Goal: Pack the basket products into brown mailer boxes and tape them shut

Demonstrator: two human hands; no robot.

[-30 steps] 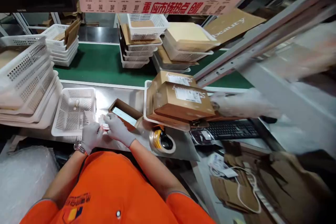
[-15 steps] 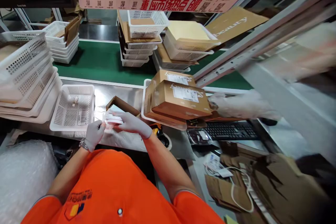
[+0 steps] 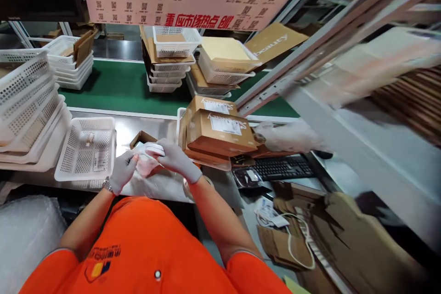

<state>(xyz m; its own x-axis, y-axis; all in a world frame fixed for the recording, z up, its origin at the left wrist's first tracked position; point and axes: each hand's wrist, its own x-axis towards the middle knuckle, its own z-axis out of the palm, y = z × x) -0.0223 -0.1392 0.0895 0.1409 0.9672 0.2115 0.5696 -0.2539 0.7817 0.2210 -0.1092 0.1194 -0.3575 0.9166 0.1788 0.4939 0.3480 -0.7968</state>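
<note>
Both my gloved hands hold a small white packet [image 3: 149, 152] over the steel bench. My left hand [image 3: 123, 171] grips its left side and my right hand [image 3: 175, 158] lies across its top and right end. Just behind the packet sits a small open brown box [image 3: 140, 138], mostly hidden by my hands. A white mesh basket [image 3: 86, 149] with a small label inside stands to the left of my hands. To the right, a white tray carries stacked brown cartons [image 3: 220, 131] with white labels.
Another person's gloved hand [image 3: 285, 135] rests against the cartons from the right. A black keyboard [image 3: 282, 167] lies beyond. Stacked white baskets [image 3: 27, 105] stand at the left, more on the green conveyor [image 3: 117, 87]. Flattened cardboard [image 3: 310, 239] lies at lower right.
My hands rose from the bench with the white packet and brought it in front of the open brown box; my right hand now covers it. The camera view shifted slightly right.
</note>
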